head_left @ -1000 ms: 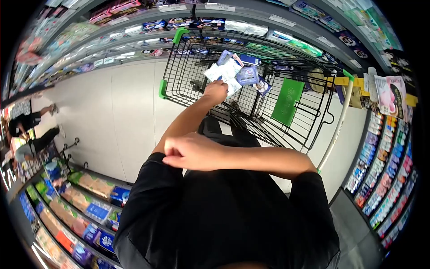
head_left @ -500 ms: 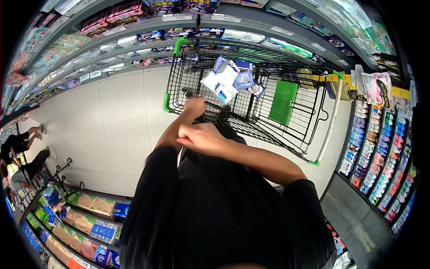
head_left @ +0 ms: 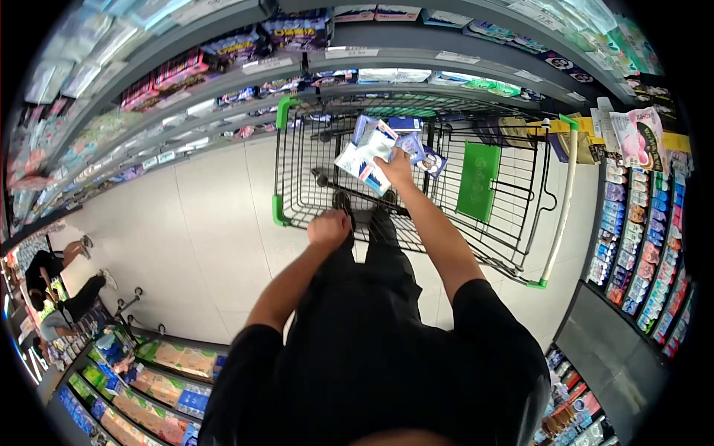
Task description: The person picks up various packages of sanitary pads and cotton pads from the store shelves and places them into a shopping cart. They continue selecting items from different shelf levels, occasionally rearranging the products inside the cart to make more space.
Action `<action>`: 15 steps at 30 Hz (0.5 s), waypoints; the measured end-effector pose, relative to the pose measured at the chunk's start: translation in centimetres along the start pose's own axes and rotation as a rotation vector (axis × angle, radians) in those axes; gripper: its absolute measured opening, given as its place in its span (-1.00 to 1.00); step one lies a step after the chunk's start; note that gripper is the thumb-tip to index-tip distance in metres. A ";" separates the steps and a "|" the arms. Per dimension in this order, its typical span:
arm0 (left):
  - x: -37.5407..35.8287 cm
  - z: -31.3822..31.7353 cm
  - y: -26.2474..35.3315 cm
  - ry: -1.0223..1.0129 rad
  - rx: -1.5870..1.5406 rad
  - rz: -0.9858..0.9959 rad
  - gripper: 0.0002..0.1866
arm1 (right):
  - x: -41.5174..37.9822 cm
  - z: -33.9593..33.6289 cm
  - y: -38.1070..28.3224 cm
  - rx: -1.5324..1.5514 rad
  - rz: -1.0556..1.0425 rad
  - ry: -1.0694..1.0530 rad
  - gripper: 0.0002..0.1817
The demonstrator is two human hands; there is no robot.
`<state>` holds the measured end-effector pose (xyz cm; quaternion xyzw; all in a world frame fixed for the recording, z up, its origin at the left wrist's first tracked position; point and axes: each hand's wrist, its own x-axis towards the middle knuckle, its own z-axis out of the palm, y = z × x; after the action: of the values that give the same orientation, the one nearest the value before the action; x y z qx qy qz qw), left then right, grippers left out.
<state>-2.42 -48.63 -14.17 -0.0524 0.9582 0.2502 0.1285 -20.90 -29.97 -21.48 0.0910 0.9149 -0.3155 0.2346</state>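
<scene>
A black wire shopping cart [head_left: 520, 215] with green corners stands sideways before me. My left hand [head_left: 329, 227] is closed at its near wire rim; the fingertips are partly hidden. Inside the cart, my right hand [head_left: 396, 168] has its thumb and fingers at the right edge of a white and blue package [head_left: 363, 159], closed on it as far as I can see. Purple packages [head_left: 410, 144] lie beside and behind that one. Another purple pack, with a round picture [head_left: 431, 162], lies to the right of my hand.
Shelves of packaged goods [head_left: 238, 70] run behind the cart. To the right are a rack of small packs [head_left: 639, 245] and a hanging pink pack [head_left: 639, 139]. Paper-pack shelves [head_left: 178, 360] stand at lower left. Other people [head_left: 63, 286] are at far left, by a wheeled frame [head_left: 134, 308].
My right hand has gone from over my left forearm forward into the cart, onto the packages. The near cart rim and my left hand appear lower in view.
</scene>
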 end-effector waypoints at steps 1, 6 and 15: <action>-0.1 0.4 0.0 0.012 0.015 0.005 -0.75 | 1.9 0.6 -0.8 0.007 0.087 -0.008 0.04; -1.3 1.0 0.8 0.017 0.053 0.021 -0.76 | 8.3 6.4 -1.4 0.054 0.521 -0.077 0.33; -3.0 2.1 2.3 -0.162 -0.147 -0.094 -0.70 | 8.5 9.9 8.1 0.551 0.562 -0.032 0.14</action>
<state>0.58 -45.46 -14.03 -0.0859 0.9202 0.3171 0.2130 -22.09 -29.60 -36.80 0.3925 0.7318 -0.4740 0.2930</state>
